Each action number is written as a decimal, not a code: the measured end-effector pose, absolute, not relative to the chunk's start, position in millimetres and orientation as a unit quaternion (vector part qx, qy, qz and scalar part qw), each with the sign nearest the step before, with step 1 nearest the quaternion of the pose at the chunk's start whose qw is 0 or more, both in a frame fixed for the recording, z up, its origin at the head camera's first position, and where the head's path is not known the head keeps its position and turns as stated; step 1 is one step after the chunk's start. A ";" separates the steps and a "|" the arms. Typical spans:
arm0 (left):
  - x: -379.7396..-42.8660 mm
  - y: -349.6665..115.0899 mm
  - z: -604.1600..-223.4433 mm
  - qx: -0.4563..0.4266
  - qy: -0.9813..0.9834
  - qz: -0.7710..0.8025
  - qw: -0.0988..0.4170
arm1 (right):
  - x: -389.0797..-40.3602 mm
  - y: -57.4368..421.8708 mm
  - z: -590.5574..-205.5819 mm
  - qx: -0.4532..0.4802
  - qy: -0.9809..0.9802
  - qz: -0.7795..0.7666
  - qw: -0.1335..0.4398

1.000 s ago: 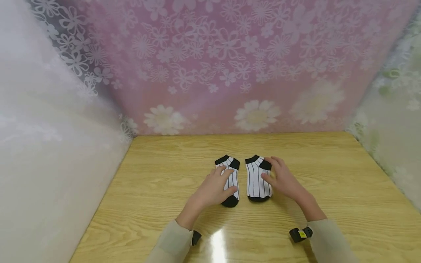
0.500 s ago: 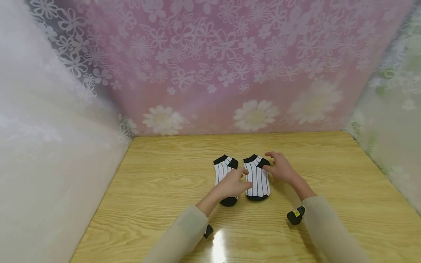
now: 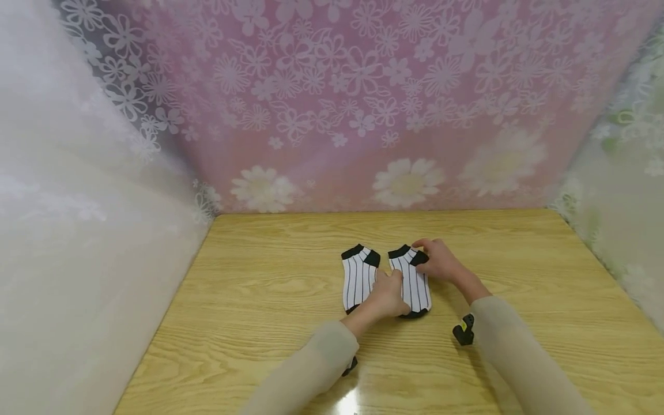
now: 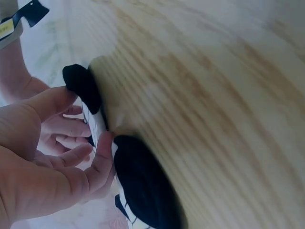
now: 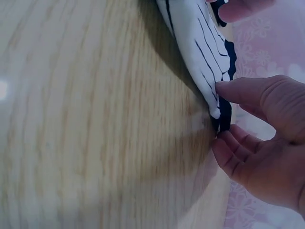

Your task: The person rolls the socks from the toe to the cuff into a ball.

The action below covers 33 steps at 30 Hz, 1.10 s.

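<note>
Two white ankle socks with thin dark stripes and black cuffs, heels and toes lie side by side on the wooden table (image 3: 259, 288). My left hand (image 3: 386, 297) reaches across the left sock (image 3: 358, 279) to the right sock (image 3: 415, 294). Its thumb is at the black toe and its fingers curl at the left edge, partly covering both socks. My right hand (image 3: 441, 262) pinches the right sock near its black heel; in the right wrist view the thumb (image 5: 243, 90) lies on the striped fabric (image 5: 195, 47), fingertips by the heel.
A pink flowered backdrop (image 3: 332, 115) rises behind the table, with pale side panels (image 3: 78, 230) at left and right. Black wrist devices (image 3: 464, 331) sit below the beige sleeves (image 3: 519, 351).
My left hand has moved right, from over the left sock to the toe end of the right sock. My right hand has shifted slightly up toward the heel and cuff. The socks stay put.
</note>
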<state>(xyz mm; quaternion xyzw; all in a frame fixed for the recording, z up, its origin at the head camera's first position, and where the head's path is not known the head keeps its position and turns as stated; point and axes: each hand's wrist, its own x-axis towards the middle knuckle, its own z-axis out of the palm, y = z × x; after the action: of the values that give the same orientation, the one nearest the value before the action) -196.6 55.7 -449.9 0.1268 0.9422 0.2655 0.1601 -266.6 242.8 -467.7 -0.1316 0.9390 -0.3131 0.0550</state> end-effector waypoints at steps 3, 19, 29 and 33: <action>-195.0 59.1 -451.9 0.125 0.947 0.250 0.159 | -266.8 242.5 -467.2 -0.132 0.936 -0.317 0.073; -194.2 49.9 -457.7 0.135 0.903 0.375 0.159 | -260.4 240.1 -467.7 -0.083 0.913 -0.389 0.086; -196.6 42.3 -456.3 0.105 0.862 0.457 0.193 | -255.9 244.5 -472.3 -0.084 0.907 -0.407 0.067; -194.7 43.8 -456.7 0.096 0.856 0.470 0.193 | -252.4 243.5 -471.0 -0.093 0.904 -0.413 0.056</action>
<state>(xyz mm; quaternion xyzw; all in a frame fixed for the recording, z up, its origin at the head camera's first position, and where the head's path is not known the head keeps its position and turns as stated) -194.7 43.8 -456.7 0.0963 0.8559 0.4699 0.1933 -252.4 243.5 -471.0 -0.0931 0.9044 -0.4126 0.0565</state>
